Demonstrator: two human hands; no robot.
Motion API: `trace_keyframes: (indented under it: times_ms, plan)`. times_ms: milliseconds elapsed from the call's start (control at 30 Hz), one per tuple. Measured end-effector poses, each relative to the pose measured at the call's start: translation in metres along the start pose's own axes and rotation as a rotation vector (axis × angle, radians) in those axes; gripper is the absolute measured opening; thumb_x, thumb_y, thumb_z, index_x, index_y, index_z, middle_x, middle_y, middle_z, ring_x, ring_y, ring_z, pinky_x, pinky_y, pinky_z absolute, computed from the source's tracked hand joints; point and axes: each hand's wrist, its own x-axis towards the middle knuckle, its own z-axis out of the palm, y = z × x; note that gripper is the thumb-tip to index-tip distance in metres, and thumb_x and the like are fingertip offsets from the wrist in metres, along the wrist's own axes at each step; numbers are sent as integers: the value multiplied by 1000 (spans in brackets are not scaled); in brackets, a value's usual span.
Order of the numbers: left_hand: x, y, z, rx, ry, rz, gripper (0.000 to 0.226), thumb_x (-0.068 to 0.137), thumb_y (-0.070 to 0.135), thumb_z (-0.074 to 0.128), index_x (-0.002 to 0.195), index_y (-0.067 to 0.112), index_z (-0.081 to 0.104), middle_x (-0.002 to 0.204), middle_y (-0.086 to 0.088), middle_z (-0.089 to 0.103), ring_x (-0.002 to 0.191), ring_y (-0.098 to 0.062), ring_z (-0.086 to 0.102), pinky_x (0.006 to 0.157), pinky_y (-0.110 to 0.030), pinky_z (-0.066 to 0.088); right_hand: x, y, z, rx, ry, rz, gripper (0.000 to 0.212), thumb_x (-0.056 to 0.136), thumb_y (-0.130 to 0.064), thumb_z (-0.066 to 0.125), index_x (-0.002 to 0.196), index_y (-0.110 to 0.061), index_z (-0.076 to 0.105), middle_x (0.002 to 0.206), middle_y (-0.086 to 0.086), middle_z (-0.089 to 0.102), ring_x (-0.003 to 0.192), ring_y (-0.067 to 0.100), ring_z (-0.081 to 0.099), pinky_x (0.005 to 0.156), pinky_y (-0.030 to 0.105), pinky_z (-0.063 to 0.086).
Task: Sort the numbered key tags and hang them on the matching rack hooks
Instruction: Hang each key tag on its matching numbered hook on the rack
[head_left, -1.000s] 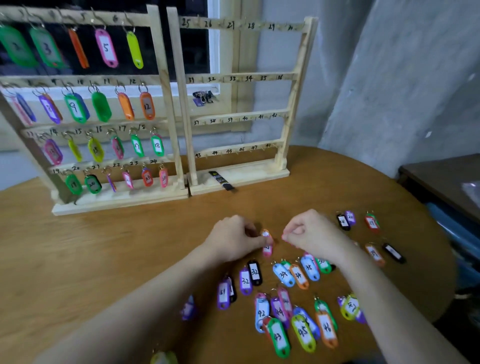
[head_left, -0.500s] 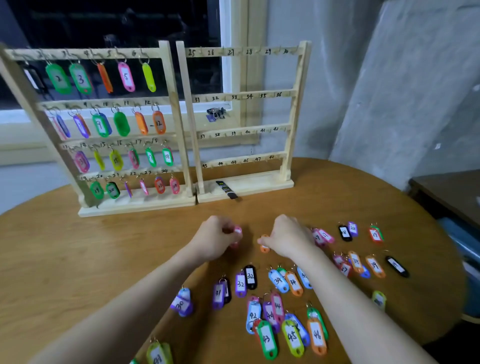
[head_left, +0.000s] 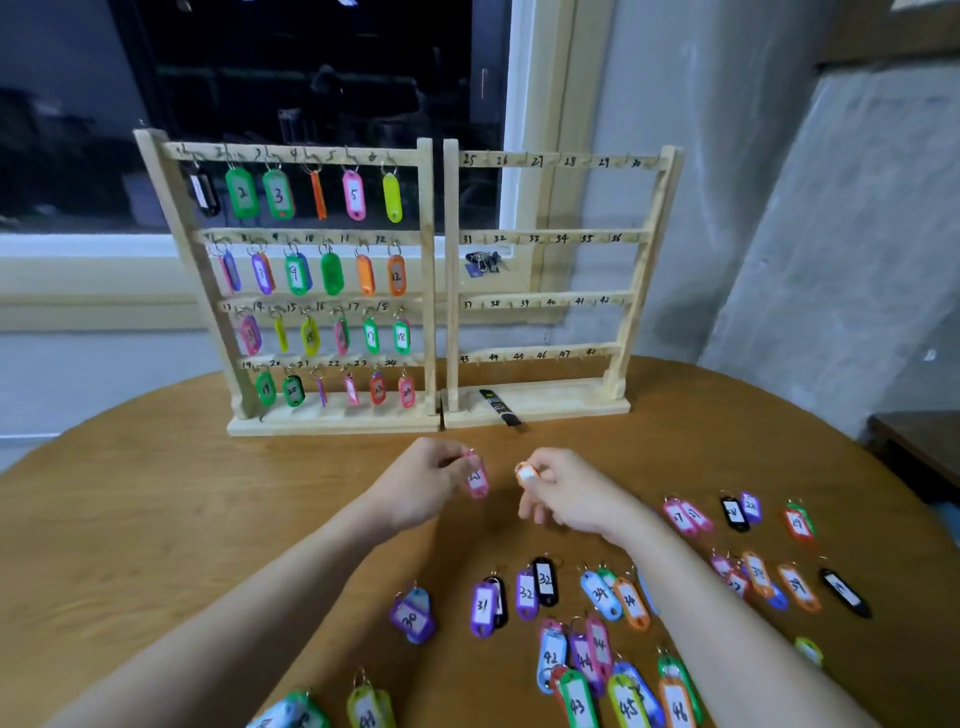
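Above the middle of the round, wood-grained table (head_left: 156, 519), the left hand (head_left: 421, 483) pinches a pink key tag (head_left: 477, 479) by its ring end, so the flat plastic oval hangs with its long axis near upright, white paper label facing the camera; the number on it is too blurred to read. Just beside it but apart, the right hand (head_left: 566, 493) curls its fingers round an orange key tag (head_left: 526, 472), seen end-on with a small white face showing. At the far edge stand two pale wooden racks: the left rack (head_left: 332, 421) has glossy tags hanging lengthwise from every hook on its four numbered rails, the right rack (head_left: 535, 405) shows bare hooks marked 25 to 48, with a black strip (head_left: 500, 407) lying across its base. Loose tags (head_left: 592, 644) lie flat along the near and right edges, pointing various ways
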Motion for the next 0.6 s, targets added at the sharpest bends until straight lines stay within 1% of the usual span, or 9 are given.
trace_keyframes:
  times_ms: [67,133,200,267,367,433,467,533,600]
  plan:
    - [-3,2,-7,11,19,1,33,105,29,51,89,16,76,70,4,70,61,-3,51,62,-19,41,-1,-12,-3,97,-9,-52,13,106,-15,45,104,-16,58,73,-1,71,65,14,63,55,23,42]
    - [-3,5,-15,34,48,5,35,106,32,47,93,17,75,68,7,65,60,1,51,60,-14,41,-2,-25,-9,186,-15,-81,16,105,-10,42,110,-10,57,65,-2,59,59,15,59,52,23,40]
    - [-2,11,-25,65,61,11,39,107,35,43,87,19,73,70,4,61,60,-3,50,57,-14,39,0,-38,-13,267,4,-86,18,105,-9,38,106,-11,55,58,-5,43,51,15,50,49,24,37]
    - [1,21,-38,98,75,46,41,108,35,42,77,22,65,71,1,59,55,0,47,54,-14,38,3,-52,-21,318,64,-103,20,108,-15,37,97,-11,54,54,-8,34,44,15,41,48,26,33]
    - [11,41,-61,129,132,91,44,107,35,45,68,18,58,66,-1,55,48,-2,42,49,-17,33,6,-75,-37,319,137,-172,29,110,-25,40,91,-8,54,55,-7,30,43,13,32,50,27,28]
    - [22,54,-78,113,195,108,48,105,37,49,69,7,58,63,-3,48,48,-11,36,48,-25,30,10,-89,-50,314,144,-198,30,110,-27,42,95,-7,60,54,-5,31,46,13,30,49,27,26]
    - [28,62,-86,92,236,121,49,105,36,51,72,1,60,63,-4,47,47,-12,34,46,-26,30,12,-96,-56,305,148,-208,30,109,-28,44,99,-9,63,54,-5,33,46,14,30,50,27,27]
    - [39,80,-103,53,320,168,46,103,33,54,77,-2,68,60,-1,51,41,-5,37,42,-18,31,17,-111,-70,322,172,-231,28,108,-30,46,104,-12,67,54,-5,36,48,14,33,51,27,30]
    - [50,100,-118,25,372,210,40,103,33,56,78,6,73,58,2,53,40,-1,38,42,-13,30,23,-127,-82,372,229,-255,26,107,-29,49,104,-12,68,56,-5,39,51,14,38,53,27,34]
